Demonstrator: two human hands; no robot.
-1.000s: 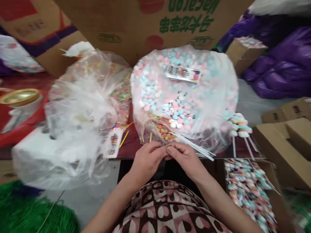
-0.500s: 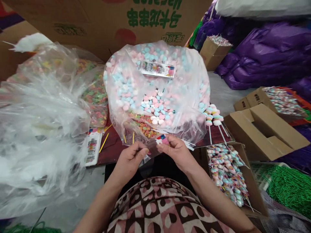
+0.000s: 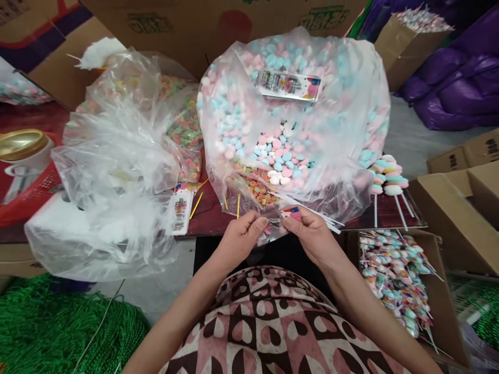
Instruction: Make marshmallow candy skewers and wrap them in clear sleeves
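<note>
Right at the table's [image 3: 206, 213] front edge, the left hand [image 3: 244, 234] pinches one side of a small clear wrapper [image 3: 290, 213] and the right hand [image 3: 310, 226] grips its printed corner. Can't tell if anything's inside. Off to the right, a box [image 3: 448, 293] holds loads of wrapped candy sticks [image 3: 397, 280], so I'd call those done. A few candy skewers [image 3: 390, 179] beside it look unwrapped, so probably left to do. Further back, the big bag [image 3: 351, 104] has tons of loose candy, with more printed wrappers [image 3: 288, 85] lying on top. Long way to go, I reckon.
</note>
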